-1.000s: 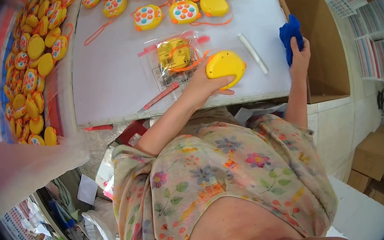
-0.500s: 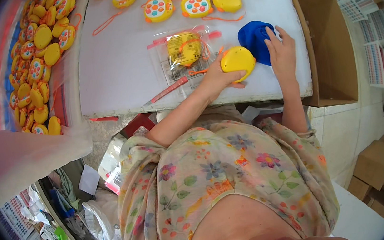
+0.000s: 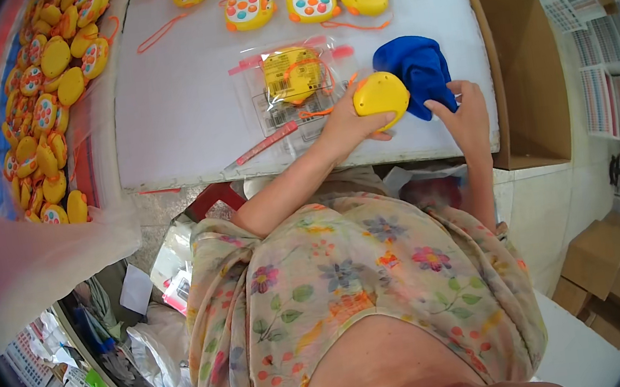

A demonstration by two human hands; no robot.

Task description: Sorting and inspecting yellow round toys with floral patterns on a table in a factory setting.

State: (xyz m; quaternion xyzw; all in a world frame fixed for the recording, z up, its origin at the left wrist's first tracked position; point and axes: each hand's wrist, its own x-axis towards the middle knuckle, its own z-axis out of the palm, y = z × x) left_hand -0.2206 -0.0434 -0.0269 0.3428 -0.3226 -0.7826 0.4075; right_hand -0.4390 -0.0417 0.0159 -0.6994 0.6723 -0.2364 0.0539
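My left hand (image 3: 349, 125) is closed around a yellow, rounded handheld toy (image 3: 381, 98), its plain back with small holes facing up and its orange cord hanging to the left. To the right, my right hand (image 3: 467, 114) pinches the near right edge of a blue cloth (image 3: 410, 65), which lies bunched on the table just beyond the toy. A clear zip bag (image 3: 264, 114) with a pink-red strip lies left of my left hand, with another yellow toy (image 3: 292, 73), back side up, on or in it. Beside the bag rests a red-handled cutter (image 3: 267, 144).
Several yellow toys (image 3: 312, 3) with coloured buttons and orange cords lie along the white table's (image 3: 185, 124) far side. More fill a plastic-lined container (image 3: 56, 139) at left. An open cardboard box (image 3: 528, 81) adjoins the table's right edge; stacked printed sheets (image 3: 616, 98) stand beyond it.
My right hand has gone from lying spread by the cloth's right side to pinching its near edge, pulling the cloth toward me. The left hand still holds the toy in nearly the same place.
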